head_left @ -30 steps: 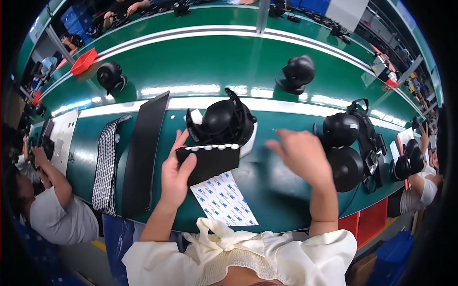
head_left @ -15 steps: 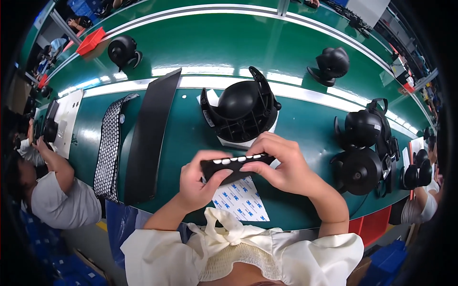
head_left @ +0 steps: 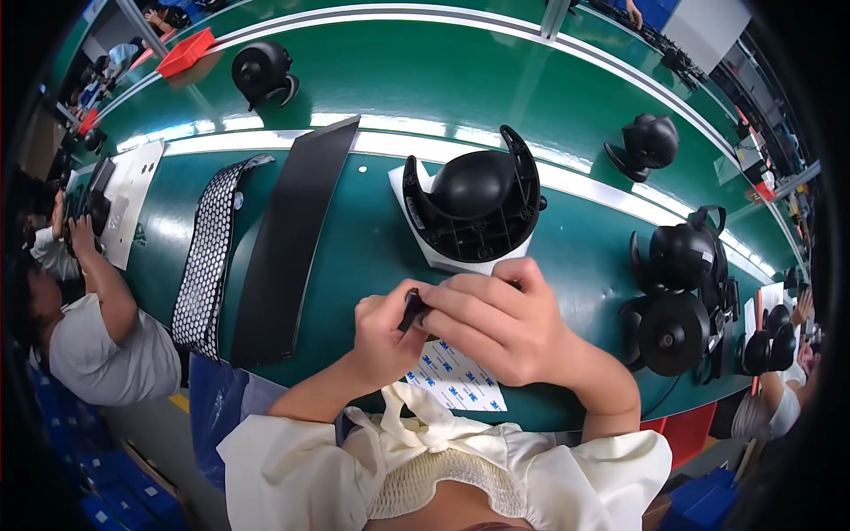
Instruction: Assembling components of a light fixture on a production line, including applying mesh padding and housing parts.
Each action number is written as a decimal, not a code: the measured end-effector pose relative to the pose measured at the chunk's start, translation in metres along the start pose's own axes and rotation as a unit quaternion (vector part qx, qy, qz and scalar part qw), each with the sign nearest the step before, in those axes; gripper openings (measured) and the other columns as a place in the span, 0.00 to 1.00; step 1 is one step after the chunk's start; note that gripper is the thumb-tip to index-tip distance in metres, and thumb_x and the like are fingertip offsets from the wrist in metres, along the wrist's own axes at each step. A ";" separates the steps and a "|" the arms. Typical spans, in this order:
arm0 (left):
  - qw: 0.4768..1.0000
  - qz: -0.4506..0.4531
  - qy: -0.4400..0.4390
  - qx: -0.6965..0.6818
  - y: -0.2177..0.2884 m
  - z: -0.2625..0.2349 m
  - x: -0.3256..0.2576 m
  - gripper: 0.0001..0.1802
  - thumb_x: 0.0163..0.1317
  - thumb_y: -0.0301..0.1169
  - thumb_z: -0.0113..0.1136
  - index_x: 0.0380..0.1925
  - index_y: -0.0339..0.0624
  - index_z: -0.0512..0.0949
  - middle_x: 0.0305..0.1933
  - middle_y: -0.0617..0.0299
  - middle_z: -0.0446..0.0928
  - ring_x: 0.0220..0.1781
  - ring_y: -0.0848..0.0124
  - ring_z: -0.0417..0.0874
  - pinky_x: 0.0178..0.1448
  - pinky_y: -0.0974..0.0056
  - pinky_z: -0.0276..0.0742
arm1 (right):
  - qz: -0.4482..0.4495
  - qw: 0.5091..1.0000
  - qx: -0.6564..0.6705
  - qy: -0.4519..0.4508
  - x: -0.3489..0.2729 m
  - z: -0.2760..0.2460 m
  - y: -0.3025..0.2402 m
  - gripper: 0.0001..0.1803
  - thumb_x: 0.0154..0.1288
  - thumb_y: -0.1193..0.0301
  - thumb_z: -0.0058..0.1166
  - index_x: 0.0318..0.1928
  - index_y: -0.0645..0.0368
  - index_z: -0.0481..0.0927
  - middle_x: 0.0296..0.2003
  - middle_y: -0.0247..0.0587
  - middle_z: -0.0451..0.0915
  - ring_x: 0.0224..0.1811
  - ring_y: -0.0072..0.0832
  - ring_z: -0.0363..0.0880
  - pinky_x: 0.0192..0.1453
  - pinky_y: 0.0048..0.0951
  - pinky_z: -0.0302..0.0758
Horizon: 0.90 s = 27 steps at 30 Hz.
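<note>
Close to my body, both hands are closed around a small black strip-like piece [head_left: 411, 310]. My left hand [head_left: 382, 332] pinches its end between thumb and fingers. My right hand [head_left: 500, 320] wraps over the rest, its fingers meeting those of the left, so most of the piece is hidden. Just beyond them a black plastic housing [head_left: 482, 237] with a rounded dome and two upright curved arms rests tilted on a white block [head_left: 447, 260]. Beneath my hands lies a white backing sheet with blue print [head_left: 459, 382].
To the left lie a long black panel [head_left: 288, 248] and a curved strip with white hexagonal pads [head_left: 206, 265]. Several black round assemblies [head_left: 668, 332] crowd the right side. Farther back stand two more black units [head_left: 262, 73] and a red tray [head_left: 186, 51]. People work at both sides.
The black piece has been turned, and its row of white pads no longer shows. My right hand has closed over it, nearer to my left. The whole view has shifted slightly.
</note>
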<state>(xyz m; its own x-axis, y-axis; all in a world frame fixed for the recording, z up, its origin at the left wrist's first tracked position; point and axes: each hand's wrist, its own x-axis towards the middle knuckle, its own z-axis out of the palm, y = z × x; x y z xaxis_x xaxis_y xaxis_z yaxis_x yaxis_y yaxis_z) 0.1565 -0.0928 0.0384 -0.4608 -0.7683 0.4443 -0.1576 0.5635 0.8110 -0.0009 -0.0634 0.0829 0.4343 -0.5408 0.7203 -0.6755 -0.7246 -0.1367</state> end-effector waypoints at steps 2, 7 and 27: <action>1.000 -0.014 0.020 -0.002 -0.001 -0.002 -0.001 0.04 0.49 0.22 0.58 0.26 0.34 0.73 0.15 0.58 0.72 0.16 0.66 0.76 0.21 0.69 0.67 | 0.019 0.998 0.066 0.006 -0.004 0.001 0.006 0.12 0.39 0.74 0.56 0.30 0.56 0.75 0.31 0.35 0.76 0.33 0.27 0.74 0.37 0.26 0.63; 0.999 0.031 -0.005 0.021 0.003 -0.004 0.003 0.05 0.51 0.26 0.60 0.24 0.36 0.76 0.13 0.60 0.71 0.14 0.69 0.74 0.20 0.71 0.66 | 0.269 0.902 0.337 -0.007 0.004 -0.009 0.009 0.20 0.49 0.80 0.59 0.43 0.61 0.67 0.32 0.34 0.74 0.34 0.21 0.76 0.38 0.24 0.70; 0.947 -0.245 0.056 -0.200 -0.003 0.001 0.014 0.10 0.56 0.30 0.56 0.27 0.31 0.75 0.22 0.66 0.74 0.25 0.82 0.71 0.30 0.75 0.68 | 0.153 0.961 -0.048 -0.226 0.081 -0.072 -0.081 0.11 0.23 0.69 0.55 0.17 0.53 0.72 0.21 0.30 0.70 0.25 0.30 0.67 0.26 0.27 0.62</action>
<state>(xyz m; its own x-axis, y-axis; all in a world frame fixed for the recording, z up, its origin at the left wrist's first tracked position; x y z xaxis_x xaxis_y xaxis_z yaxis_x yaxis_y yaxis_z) 0.1500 -0.1050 0.0423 -0.3193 -0.9477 -0.0034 0.0247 -0.0119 0.9996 0.0459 -0.0179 0.2018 0.4066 -0.8679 0.2854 -0.8549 -0.4716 -0.2162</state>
